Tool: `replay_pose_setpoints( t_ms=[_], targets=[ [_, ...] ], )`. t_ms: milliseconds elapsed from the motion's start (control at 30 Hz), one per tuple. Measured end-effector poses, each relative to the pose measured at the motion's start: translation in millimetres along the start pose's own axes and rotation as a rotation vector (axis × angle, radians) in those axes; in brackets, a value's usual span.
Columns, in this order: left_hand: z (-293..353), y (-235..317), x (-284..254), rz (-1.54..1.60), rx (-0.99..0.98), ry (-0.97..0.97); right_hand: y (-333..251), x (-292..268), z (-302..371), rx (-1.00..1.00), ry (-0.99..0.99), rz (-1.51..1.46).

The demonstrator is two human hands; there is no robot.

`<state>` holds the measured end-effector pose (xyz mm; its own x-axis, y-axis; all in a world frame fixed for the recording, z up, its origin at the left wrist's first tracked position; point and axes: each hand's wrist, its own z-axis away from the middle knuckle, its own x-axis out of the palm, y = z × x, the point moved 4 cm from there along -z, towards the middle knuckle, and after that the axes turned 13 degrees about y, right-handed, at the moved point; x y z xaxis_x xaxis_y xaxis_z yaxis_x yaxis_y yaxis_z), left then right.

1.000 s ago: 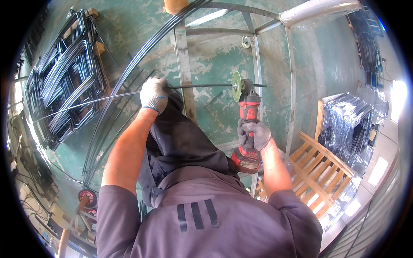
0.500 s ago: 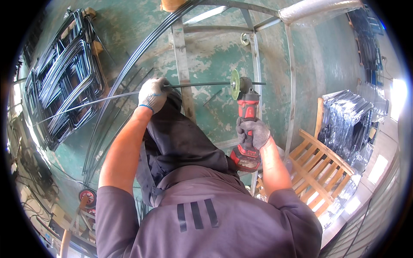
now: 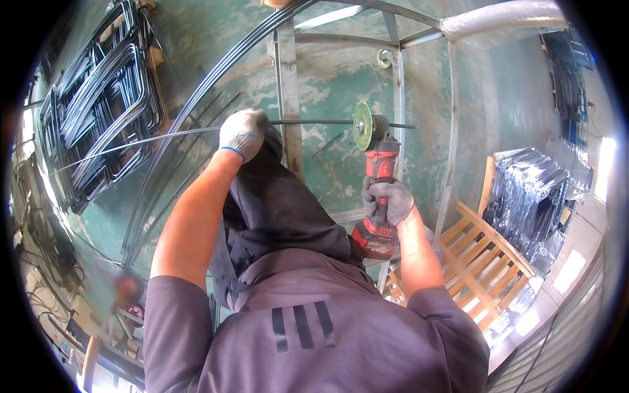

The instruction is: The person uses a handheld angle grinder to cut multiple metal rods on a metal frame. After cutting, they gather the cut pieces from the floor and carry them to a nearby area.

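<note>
Thin steel rod pinned across the frame, grinder disc at its right end.
My left hand (image 3: 241, 133) fists the rod (image 3: 308, 122); it looks stiff but whippy, so I'd grip near the cut. My right hand (image 3: 388, 202) wraps the heavy-looking red grinder (image 3: 379, 171).

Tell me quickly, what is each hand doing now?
Left hand: closed around the thin metal rod.
Right hand: closed around the red angle grinder.

metal workshop: bent steel rods (image 3: 98, 111), grinder (image 3: 377, 177)
</note>
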<state>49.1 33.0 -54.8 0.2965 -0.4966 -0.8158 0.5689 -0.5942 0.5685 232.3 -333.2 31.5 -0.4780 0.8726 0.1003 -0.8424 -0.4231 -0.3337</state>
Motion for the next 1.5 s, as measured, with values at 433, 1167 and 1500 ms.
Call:
replay_pose_setpoints(
  t_ms=[433, 1167, 1500],
  targets=[
    [-0.1, 7.0, -1.9, -0.044, -0.032, -0.03, 1.8, -0.9, -4.2, -0.069, -0.057, 0.078],
    [-1.8, 11.6, -5.1, -0.084, -0.047, -0.057, 4.1, 0.9, -7.1, -0.077, -0.018, 0.049],
    [-2.4, 14.0, -6.7, -0.114, -0.052, -0.072, 4.1, 3.8, -7.4, -0.082, 0.012, 0.06]
  ],
)
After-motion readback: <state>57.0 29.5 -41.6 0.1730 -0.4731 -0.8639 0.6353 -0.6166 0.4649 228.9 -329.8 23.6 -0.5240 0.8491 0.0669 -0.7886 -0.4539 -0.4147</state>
